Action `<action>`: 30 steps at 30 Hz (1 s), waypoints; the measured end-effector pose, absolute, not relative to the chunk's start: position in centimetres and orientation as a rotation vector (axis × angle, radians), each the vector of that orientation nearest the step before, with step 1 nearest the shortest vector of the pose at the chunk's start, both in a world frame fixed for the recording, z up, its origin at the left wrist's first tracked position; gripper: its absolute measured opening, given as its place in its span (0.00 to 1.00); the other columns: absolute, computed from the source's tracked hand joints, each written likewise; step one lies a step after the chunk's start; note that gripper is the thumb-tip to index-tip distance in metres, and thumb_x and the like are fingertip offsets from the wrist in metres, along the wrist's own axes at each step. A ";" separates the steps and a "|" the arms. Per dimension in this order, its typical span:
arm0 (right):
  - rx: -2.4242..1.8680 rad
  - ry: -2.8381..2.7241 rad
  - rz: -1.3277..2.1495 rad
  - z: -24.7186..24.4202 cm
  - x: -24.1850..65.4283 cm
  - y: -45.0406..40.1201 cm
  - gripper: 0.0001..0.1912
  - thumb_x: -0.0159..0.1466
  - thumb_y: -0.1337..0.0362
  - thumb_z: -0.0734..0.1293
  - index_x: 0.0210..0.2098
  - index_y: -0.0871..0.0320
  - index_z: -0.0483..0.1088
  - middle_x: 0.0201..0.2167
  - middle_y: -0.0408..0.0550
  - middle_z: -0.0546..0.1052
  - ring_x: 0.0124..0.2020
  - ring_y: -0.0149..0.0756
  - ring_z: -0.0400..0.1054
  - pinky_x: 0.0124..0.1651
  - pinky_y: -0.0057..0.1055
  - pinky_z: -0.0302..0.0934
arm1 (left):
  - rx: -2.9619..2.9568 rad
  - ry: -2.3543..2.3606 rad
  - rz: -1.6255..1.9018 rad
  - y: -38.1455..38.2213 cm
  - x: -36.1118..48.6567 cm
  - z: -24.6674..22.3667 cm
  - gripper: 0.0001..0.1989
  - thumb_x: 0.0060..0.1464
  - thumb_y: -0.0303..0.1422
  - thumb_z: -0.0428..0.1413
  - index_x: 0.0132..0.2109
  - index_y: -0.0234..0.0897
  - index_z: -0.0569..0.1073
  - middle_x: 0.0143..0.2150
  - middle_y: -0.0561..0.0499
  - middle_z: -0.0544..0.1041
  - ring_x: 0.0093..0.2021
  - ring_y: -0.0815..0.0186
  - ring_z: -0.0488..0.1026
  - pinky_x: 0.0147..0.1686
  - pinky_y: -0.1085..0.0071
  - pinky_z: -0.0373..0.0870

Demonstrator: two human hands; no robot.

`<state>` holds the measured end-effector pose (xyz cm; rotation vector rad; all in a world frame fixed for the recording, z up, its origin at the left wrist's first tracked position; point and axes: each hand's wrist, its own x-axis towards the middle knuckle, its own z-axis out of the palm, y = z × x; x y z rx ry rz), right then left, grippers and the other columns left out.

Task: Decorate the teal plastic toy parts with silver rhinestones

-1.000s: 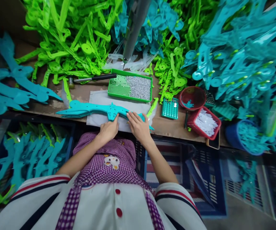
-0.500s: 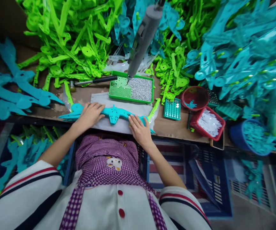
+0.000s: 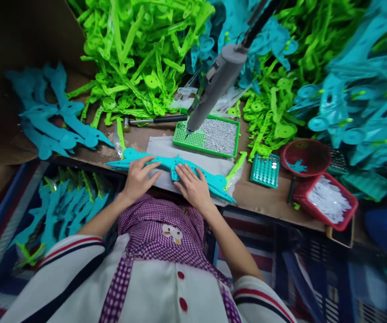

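A long turquoise plastic piece [image 3: 210, 172] lies across the front of the table, on a pale grey sheet [image 3: 161, 144]. A small bracket-like part sits at its middle. My right hand [image 3: 195, 184] rests flat over that middle, its fingers stretched out and covering part of it. On the left half of the piece, my left hand [image 3: 140, 177] touches the near edge, fingers apart and thumb spread toward the centre. Lime-green strips [image 3: 236, 170] in clear wrap poke out by the piece's ends. Behind it, a green tray [image 3: 189, 138] holds small silvery metal bits.
A grey power screwdriver [image 3: 215, 87] hangs over the tray. A hammer [image 3: 159, 120] lies left of it. Lime-green parts [image 3: 136, 58] and turquoise parts [image 3: 364, 89] are heaped behind. Right stand a teal tray [image 3: 264, 170], a red bowl [image 3: 306, 157] and a red basket [image 3: 328, 199].
My right hand has slid from the right part of the turquoise piece to its middle. My left hand's fingers have lifted and spread. The view has turned left, showing more of the crate.
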<state>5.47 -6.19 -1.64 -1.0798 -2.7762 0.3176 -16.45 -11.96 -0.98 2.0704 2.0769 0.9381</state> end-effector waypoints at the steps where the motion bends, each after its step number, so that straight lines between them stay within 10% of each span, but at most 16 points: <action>1: -1.082 -2.771 0.322 -1.7 5.5 -6.1 0.26 0.71 0.55 0.53 0.65 0.56 0.60 0.65 0.51 0.66 0.67 0.43 0.60 0.66 0.49 0.54 | 1.903 2.270 1.123 -13.4 -16.6 -1.6 0.07 0.57 0.35 0.58 0.42 0.39 0.78 0.47 0.45 0.75 0.50 0.59 0.72 0.54 0.60 0.65; 7: -1.069 -2.758 0.386 -1.8 5.9 -6.0 0.26 0.71 0.55 0.54 0.66 0.55 0.60 0.65 0.52 0.66 0.67 0.43 0.59 0.65 0.48 0.54 | 0.981 2.802 1.424 -16.9 -18.7 -5.1 0.08 0.52 0.35 0.61 0.37 0.36 0.78 0.45 0.45 0.69 0.50 0.58 0.69 0.55 0.60 0.66; 14: -1.067 -2.743 0.395 -2.0 5.8 -5.8 0.26 0.71 0.54 0.55 0.65 0.55 0.61 0.64 0.52 0.67 0.67 0.43 0.60 0.65 0.48 0.54 | 1.039 2.723 1.217 -14.8 -19.1 -5.5 0.08 0.57 0.37 0.57 0.38 0.40 0.79 0.59 0.40 0.68 0.61 0.51 0.63 0.59 0.50 0.62; 30: -1.036 -2.750 0.383 -1.9 6.0 -5.8 0.26 0.71 0.55 0.55 0.65 0.55 0.61 0.64 0.53 0.68 0.66 0.43 0.61 0.65 0.48 0.54 | 1.025 2.630 1.089 -15.5 -19.9 -4.3 0.08 0.55 0.36 0.58 0.30 0.37 0.75 0.55 0.41 0.70 0.60 0.52 0.64 0.60 0.51 0.62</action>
